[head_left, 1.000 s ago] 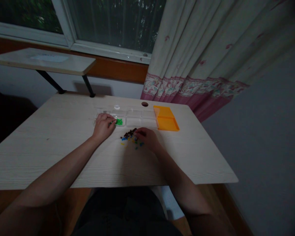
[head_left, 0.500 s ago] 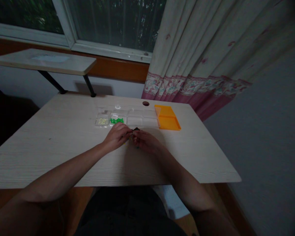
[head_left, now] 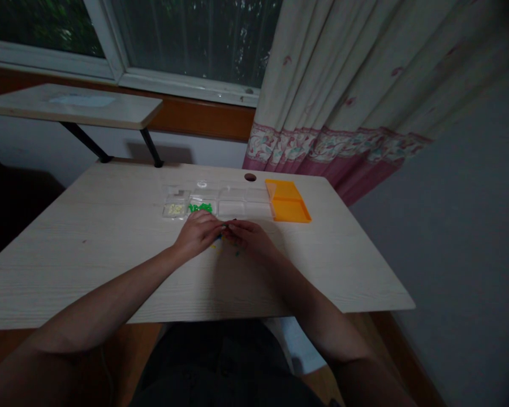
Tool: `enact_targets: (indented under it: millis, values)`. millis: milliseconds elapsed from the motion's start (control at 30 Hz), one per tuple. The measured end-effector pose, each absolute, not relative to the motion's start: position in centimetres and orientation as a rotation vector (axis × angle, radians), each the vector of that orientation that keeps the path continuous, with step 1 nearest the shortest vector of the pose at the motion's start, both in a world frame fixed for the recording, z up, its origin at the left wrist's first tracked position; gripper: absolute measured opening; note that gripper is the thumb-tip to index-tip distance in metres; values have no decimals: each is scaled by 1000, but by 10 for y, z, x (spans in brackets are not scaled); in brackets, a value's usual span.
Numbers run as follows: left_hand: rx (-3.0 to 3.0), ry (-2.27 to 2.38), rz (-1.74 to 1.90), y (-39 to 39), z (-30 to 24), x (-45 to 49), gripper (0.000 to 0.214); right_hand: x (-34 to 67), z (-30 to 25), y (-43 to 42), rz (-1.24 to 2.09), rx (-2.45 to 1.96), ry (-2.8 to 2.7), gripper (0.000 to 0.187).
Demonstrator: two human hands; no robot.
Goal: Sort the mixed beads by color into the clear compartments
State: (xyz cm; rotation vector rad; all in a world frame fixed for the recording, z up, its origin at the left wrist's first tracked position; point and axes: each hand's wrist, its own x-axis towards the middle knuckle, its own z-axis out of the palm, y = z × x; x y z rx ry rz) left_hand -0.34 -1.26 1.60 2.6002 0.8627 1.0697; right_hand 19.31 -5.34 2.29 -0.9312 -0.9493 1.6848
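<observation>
My left hand (head_left: 198, 232) and my right hand (head_left: 252, 237) meet over the middle of the table, fingertips pinched together. Whatever they hold between them is tiny and dark, too small to make out. Under and beside the fingers lie small loose pieces: a yellow piece (head_left: 213, 246), a blue piece (head_left: 219, 237) and a green piece (head_left: 237, 254). Just beyond my left hand, bright green pieces (head_left: 201, 208) fill one compartment of a clear plastic tray (head_left: 232, 210). Pale yellowish pieces (head_left: 176, 209) lie in the compartment left of them.
An orange tray (head_left: 294, 211) stands at the right end of the clear one. Behind them is a round hole (head_left: 250, 177) in the table (head_left: 123, 243). A raised shelf (head_left: 110, 116) on black legs stands at the back left, and a curtain (head_left: 318, 113) hangs behind the table.
My fingers have shifted slightly and now cover most of the dark thing that showed above them. More of the small yellow and blue pieces beneath my hands is visible.
</observation>
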Motion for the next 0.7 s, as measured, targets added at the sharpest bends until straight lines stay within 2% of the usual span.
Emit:
enact_targets:
  millis: [233, 467, 600, 700]
  values:
    - [2595, 903, 1145, -6, 16, -6, 24, 198, 16, -50, 1452, -1005, -1296, 29]
    - [2507, 1203, 1363, 18, 16, -29, 17, 226, 26, -45, 558, -1443, -2016, 19]
    - [2415, 1342, 1405, 31, 10, -40, 19, 237, 33, -47, 496, -1465, -2370, 11]
    - [2391, 1392, 1365, 35, 5, -42, 21, 239, 33, -47, 435, -1427, -2474, 12]
